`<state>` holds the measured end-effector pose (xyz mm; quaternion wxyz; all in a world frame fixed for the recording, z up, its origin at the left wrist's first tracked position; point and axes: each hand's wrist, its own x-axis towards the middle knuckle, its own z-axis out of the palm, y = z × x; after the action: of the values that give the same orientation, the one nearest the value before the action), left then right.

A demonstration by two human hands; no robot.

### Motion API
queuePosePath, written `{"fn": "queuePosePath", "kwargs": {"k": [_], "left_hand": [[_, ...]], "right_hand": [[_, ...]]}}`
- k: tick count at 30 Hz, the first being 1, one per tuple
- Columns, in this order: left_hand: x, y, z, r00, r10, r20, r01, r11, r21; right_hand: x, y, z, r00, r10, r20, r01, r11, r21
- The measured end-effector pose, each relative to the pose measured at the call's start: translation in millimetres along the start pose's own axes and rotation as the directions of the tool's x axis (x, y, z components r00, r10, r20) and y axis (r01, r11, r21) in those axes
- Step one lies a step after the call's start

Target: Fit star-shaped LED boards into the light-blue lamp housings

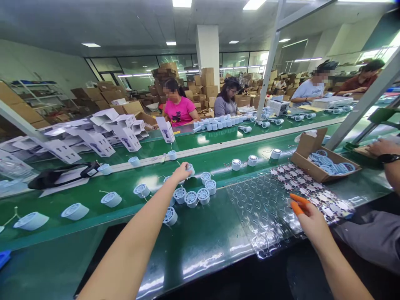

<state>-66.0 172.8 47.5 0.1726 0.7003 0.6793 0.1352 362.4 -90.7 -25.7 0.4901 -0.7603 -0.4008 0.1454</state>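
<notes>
My left hand (pixel 181 172) reaches out over the green belt, its fingers closed around a light blue round housing (pixel 190 169). Just nearer to me, several like housings (pixel 191 199) with spoked faces stand in a cluster at the belt's edge. My right hand (pixel 309 218) wears orange covers on two fingers, which are drawn together in a pinch. It hovers at a clear plastic sheet (pixel 259 212) with cut-out shapes, beside a sheet of dark and white round stickers (pixel 312 189). Anything between those fingertips is too small to make out.
More housings (pixel 75 211) with wires stand along the belt (pixel 150 168). A cardboard box (pixel 337 173) of light blue rings is at right, near a co-worker's hand (pixel 383 148). White printed boxes (pixel 96 141) pile up at far left. Several people sit across the line.
</notes>
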Motion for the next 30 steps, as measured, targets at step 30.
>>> {"fn": "queuePosePath", "kwargs": {"k": [30], "left_hand": [[-203, 31, 44.2, 0.86, 0.487, 0.153, -0.417, 0.843, -0.338]], "right_hand": [[-147, -72, 110, 0.985, -0.17, 0.029, 0.156, 0.95, 0.271]]}}
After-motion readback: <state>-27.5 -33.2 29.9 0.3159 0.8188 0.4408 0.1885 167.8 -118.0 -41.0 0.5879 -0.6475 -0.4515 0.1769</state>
